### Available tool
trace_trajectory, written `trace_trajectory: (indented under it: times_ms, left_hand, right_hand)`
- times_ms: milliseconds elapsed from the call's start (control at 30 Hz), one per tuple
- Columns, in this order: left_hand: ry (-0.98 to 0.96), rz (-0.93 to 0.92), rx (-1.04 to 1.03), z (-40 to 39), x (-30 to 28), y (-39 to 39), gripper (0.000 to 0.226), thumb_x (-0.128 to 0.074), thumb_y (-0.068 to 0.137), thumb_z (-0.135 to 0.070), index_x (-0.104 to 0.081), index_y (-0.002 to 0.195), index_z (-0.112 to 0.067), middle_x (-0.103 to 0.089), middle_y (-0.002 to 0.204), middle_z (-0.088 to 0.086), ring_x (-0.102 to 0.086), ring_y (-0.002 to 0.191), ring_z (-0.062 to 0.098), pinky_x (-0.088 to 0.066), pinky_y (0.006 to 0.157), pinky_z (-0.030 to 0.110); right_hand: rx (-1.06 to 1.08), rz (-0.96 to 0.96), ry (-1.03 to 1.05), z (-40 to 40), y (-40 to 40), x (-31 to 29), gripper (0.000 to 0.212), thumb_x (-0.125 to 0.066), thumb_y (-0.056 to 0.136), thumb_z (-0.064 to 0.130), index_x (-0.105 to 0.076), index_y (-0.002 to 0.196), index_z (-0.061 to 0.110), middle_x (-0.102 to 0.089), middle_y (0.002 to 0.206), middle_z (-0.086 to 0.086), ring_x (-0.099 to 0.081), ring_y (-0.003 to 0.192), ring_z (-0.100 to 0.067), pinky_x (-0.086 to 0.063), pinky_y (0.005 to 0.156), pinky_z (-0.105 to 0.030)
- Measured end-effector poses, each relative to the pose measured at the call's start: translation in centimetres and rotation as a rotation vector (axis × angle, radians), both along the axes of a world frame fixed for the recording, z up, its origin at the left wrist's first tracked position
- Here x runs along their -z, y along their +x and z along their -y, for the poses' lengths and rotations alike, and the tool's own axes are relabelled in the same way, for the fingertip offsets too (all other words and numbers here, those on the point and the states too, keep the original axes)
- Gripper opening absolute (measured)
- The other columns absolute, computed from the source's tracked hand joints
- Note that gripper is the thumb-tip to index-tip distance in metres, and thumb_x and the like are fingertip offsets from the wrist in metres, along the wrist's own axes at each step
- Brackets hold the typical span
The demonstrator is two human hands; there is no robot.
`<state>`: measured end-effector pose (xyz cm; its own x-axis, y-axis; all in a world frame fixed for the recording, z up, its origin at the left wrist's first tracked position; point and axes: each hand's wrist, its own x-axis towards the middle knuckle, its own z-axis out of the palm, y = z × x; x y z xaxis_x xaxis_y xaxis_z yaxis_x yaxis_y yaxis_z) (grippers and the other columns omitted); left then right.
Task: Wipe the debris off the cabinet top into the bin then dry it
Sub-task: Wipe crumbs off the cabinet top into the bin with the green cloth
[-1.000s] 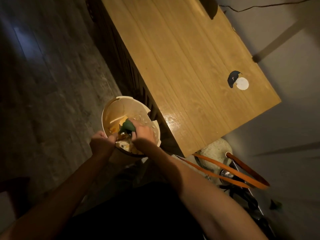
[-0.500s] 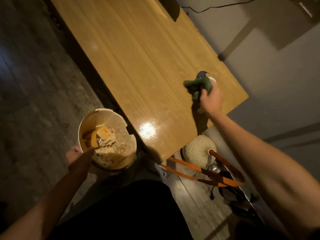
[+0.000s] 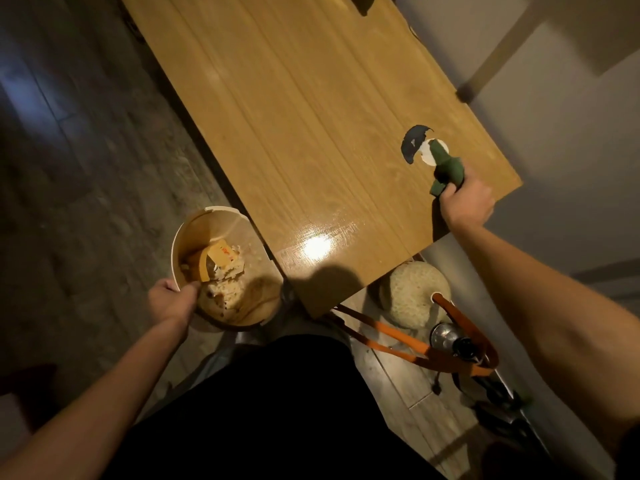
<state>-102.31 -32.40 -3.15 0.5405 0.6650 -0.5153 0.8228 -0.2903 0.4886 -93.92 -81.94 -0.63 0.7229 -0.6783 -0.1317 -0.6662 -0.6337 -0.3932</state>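
Status: the debris-removal stage appears largely complete. The bin (image 3: 225, 271), gripped at its near rim by the left hand (image 3: 171, 301) with fingers curled over the edge, contains a pile of pale crumbs and scraps. It is held just beside the near corner of the cabinet top (image 3: 311, 133), below the level of the surface.

The right hand (image 3: 465, 202) is closed in a fist around a bunched green cloth (image 3: 446, 168). The cloth projects forward from the fist and overlaps a white disc (image 3: 427, 157) with a dark patch (image 3: 412, 143) beside it, far from the left hand and near the wall-side edge.

Between the two hands the surface shows no visible debris; a glossy reflection near the corner may indicate moisture, though this cannot be confirmed.

Remaining, by judgement: clearing around the disc, then drying the full surface. Whether the green cloth serves for drying cannot be determined.
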Motion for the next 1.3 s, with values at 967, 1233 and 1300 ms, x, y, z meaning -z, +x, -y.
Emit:
trace_trajectory:
  times_ms: [967,1233,1300]
  left_hand:
    - [-0.154,0.051,0.173,-2.2,-1.6,-8.6,0.024,-0.079,0.069,-0.015,-0.06,0.077,-0.003,-0.068,0.072,0.016,-0.066,0.068,0.032,-0.059,0.068,0.051]
    - [-0.13,0.044,0.109,-1.8,0.0,-8.0,0.029,-0.079,0.074,-0.009,-0.051,0.066,-0.01,-0.054,0.062,0.009,-0.05,0.057,0.022,-0.039,0.051,0.026]
    - [-0.172,0.023,0.098,-1.5,0.4,-7.9,0.027,-0.077,0.074,-0.007,-0.051,0.068,-0.01,-0.055,0.065,0.01,-0.052,0.061,0.023,-0.041,0.053,0.026]
  right_hand:
    - [-0.629,0.068,0.591,-27.6,-12.0,-3.5,0.051,-0.06,0.09,0.005,-0.062,0.137,0.025,-0.071,0.123,-0.002,-0.064,0.109,-0.019,-0.048,0.094,-0.028]
    - [0.041,0.218,0.367,-5.6,-2.6,-4.5,0.031,-0.059,0.097,0.019,-0.062,0.128,0.018,-0.067,0.112,0.0,-0.065,0.109,-0.02,-0.052,0.095,-0.036]
    - [0.122,0.162,0.27,0.1,-1.0,-4.0,0.034,-0.056,0.096,0.018,-0.063,0.128,0.022,-0.066,0.116,-0.001,-0.063,0.115,-0.022,-0.05,0.101,-0.035]
